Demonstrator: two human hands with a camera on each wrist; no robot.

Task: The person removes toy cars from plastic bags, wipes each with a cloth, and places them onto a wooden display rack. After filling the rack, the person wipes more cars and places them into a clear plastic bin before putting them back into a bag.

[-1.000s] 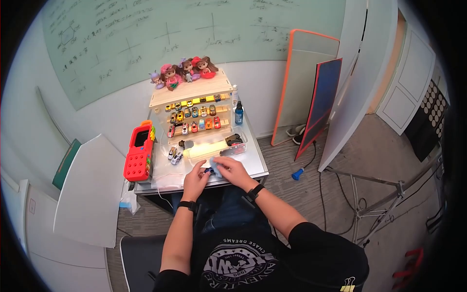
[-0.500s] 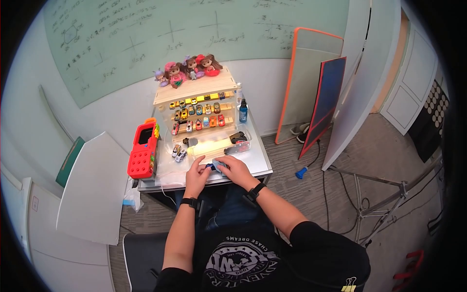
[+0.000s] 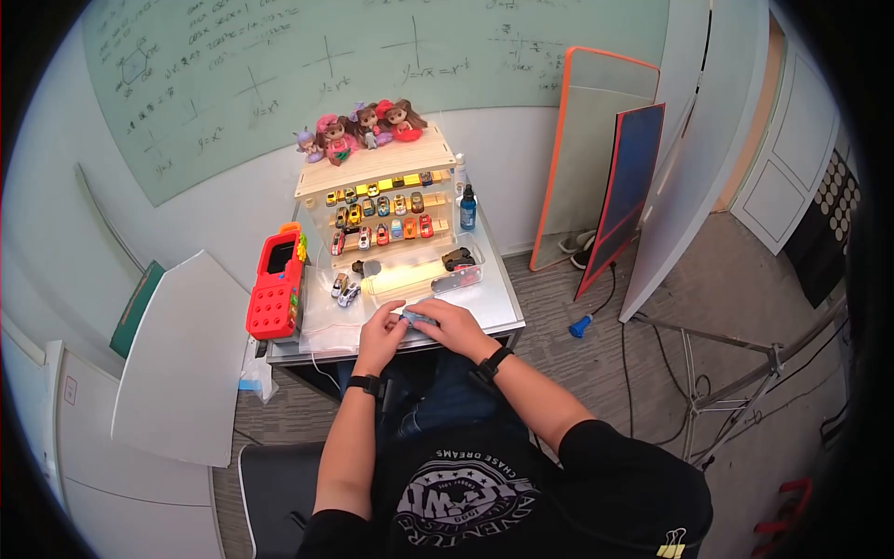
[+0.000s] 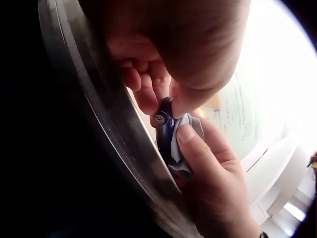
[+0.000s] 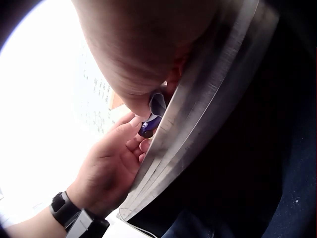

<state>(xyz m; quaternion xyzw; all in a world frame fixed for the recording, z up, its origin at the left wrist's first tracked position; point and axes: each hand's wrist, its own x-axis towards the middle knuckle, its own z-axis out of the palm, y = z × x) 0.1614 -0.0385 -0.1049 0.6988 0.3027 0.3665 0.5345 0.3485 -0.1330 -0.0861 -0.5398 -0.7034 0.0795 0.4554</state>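
A dark blue toy car (image 4: 165,130) is between my two hands, close over the front edge of the table. My left hand (image 3: 380,337) pinches one end of it between thumb and fingers. With my right hand (image 3: 453,328) I hold a grey-blue cloth (image 4: 181,141), thumb pressing it against the car's side. One wheel of the car shows in the left wrist view. In the right wrist view the cloth and the car's blue end peek out past the right hand, and much of the car is hidden by fingers.
Behind my hands stands a clear bin (image 3: 477,270) with dark toy vehicles. Two toy cars (image 3: 347,294) sit to its left. Further back is a wooden rack (image 3: 372,174) with rows of toy cars and dolls on top. A red toy case (image 3: 272,317) is left, a blue spray bottle (image 3: 467,211) right.
My left hand has turned and closed in toward the right hand, so less of the blue car shows. The head view has shifted slightly. The cloth stays at the car.
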